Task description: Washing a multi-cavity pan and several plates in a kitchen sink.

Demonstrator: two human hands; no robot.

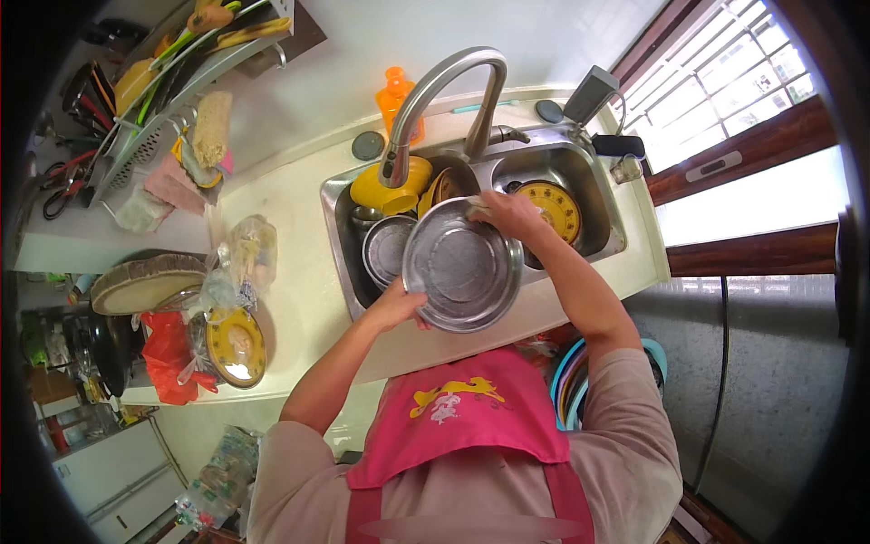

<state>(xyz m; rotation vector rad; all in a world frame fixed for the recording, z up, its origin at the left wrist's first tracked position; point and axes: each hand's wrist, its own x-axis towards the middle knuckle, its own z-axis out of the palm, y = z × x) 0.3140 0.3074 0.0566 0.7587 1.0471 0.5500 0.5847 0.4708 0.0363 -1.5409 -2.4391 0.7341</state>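
My left hand [397,307] grips the lower left rim of a round stainless steel basin [463,265], tilted over the front of the double sink [327,204]. My right hand [508,216] is at the basin's upper rim with a pale cloth [478,206] under the fingers. In the left bowl of the sink lie a yellow colander [397,187], a smaller metal basin [387,250] and yellow-brown bowls [445,187], partly hidden. A yellow patterned plate [549,209] rests in the right bowl, partly behind my right arm.
A gooseneck faucet [489,102] arches over the left bowl. Behind it stands an orange bottle [394,102]. On the counter's left are plastic bags [251,251], an oval yellow dish [236,347] and a red bag [166,357]. A utensil rack [204,68] hangs upper left; a barred window is right.
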